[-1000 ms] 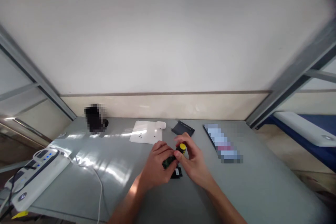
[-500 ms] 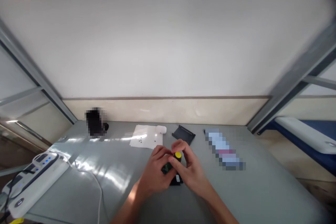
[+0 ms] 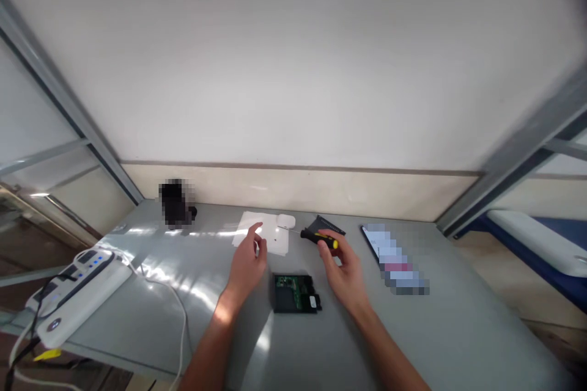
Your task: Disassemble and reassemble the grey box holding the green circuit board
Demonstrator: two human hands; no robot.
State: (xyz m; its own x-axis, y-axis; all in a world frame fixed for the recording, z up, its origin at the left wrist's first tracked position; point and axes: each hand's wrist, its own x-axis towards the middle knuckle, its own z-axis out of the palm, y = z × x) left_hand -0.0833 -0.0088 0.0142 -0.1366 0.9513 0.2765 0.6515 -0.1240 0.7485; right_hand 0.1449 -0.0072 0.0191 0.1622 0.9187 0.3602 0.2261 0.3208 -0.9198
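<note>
right grip [image 3: 343, 267] is wrapped round a slim black-and-yellow screwdriver [image 3: 312, 236], left grip [image 3: 246, 264] is held fingers-parted; beyond, white paper [image 3: 278, 247] and a dark flat plate [image 3: 331, 225] are partly hidden; between, nearer, a black rectangular green-boarded device [image 3: 296, 293] is laid.

Both bare forearms [image 3: 211, 337] angle forward and inward. The bare left grip [image 3: 249, 261] is loose, index finger [image 3: 255, 228] forward. The bare right grip [image 3: 342, 264] pinches, thumb [image 3: 324, 252] bent.
</note>
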